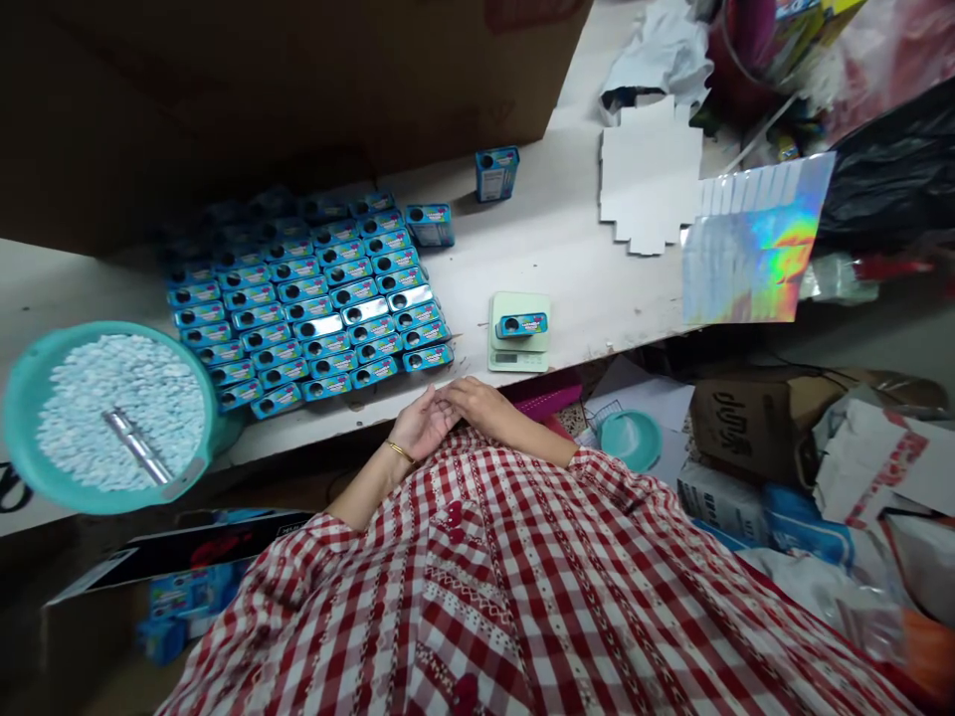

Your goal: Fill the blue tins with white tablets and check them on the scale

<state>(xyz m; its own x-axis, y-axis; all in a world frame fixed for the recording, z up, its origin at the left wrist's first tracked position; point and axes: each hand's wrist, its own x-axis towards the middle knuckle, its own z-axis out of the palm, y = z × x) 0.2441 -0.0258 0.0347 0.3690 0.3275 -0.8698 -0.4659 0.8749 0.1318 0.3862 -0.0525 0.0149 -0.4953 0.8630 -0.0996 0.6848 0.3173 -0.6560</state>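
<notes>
My left hand [424, 422], with a gold bangle at the wrist, rests palm up at the table's front edge, fingers loosely stretched and nothing seen in it. My right hand [476, 402] lies against its fingertips, back up, with fingers extended; its palm is hidden. Just beyond them, a blue tin [523, 324] sits on a pale green scale [520, 356]. Rows of similar blue tins [326, 343] with dark round openings fill the table to the left. Two more tins [431, 226] [496, 174] stand apart behind.
A teal basin [21, 418] of small pale pieces with a metal tube [136, 446] stands at far left. A large cardboard box [298, 80] is behind the tins. White cut card [649, 174] and shiny sheets [753, 249] lie right. Below is a teal bowl [648, 438].
</notes>
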